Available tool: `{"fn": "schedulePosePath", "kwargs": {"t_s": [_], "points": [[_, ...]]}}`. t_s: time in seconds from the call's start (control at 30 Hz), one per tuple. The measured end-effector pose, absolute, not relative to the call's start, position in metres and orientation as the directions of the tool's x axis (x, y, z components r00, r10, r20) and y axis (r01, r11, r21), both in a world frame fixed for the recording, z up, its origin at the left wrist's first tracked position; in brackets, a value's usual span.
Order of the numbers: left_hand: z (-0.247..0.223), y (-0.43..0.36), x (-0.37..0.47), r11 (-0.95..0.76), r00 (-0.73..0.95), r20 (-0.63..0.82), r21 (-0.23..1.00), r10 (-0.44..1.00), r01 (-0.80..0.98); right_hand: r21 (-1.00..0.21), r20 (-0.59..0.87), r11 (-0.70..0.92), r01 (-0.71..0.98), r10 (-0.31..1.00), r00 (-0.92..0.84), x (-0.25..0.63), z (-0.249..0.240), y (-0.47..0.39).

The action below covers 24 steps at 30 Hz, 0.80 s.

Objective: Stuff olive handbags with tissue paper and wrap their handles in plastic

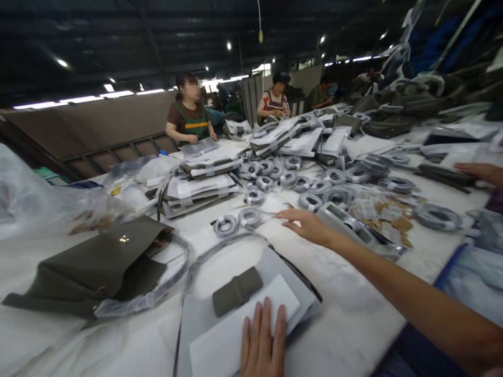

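Note:
My left hand lies flat, fingers spread a little, on a white sheet. Under the sheet is a grey-wrapped bag with a dark edge and a wrapped looped handle. A folded olive-green piece with a band around it rests just beyond the sheet. My right hand reaches across the table, fingers stretched out, close to a coiled strap in clear wrap; I cannot tell whether the fingertips touch anything. Beside that coil sits another coiled strap.
An open olive-green bag lies at left, near clear plastic. Stacked bags, many coils, a tape dispenser and brown tags cover the table. A co-worker's hand is at right; two people stand behind.

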<state>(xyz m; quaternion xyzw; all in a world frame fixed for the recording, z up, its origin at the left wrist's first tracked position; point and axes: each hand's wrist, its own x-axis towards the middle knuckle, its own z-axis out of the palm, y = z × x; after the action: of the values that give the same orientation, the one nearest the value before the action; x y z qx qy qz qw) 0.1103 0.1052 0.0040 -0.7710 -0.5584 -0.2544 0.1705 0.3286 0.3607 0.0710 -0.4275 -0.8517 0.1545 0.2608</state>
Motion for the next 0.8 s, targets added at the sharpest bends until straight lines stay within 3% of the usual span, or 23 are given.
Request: {"fn": "schedulePosePath", "kwargs": {"t_s": [0.27, 0.5, 0.8], "points": [[0.011, 0.103, 0.107, -0.348, 0.291, 0.559, -0.006, 0.776, 0.937, -0.400, 0.237, 0.511, 0.761, 0.860, -0.453, 0.448, 0.046, 0.237], [0.010, 0.103, 0.106, -0.350, 0.321, 0.538, -0.052, 0.779, 0.936, -0.316, 0.253, 0.492, 0.811, 0.868, -0.428, 0.445, 0.008, 0.230], [0.016, 0.100, 0.107, -0.342, 0.319, 0.497, -0.048, 0.807, 0.939, -0.335, 0.341, 0.461, 0.822, 0.873, -0.350, 0.430, 0.033, 0.221]]}}
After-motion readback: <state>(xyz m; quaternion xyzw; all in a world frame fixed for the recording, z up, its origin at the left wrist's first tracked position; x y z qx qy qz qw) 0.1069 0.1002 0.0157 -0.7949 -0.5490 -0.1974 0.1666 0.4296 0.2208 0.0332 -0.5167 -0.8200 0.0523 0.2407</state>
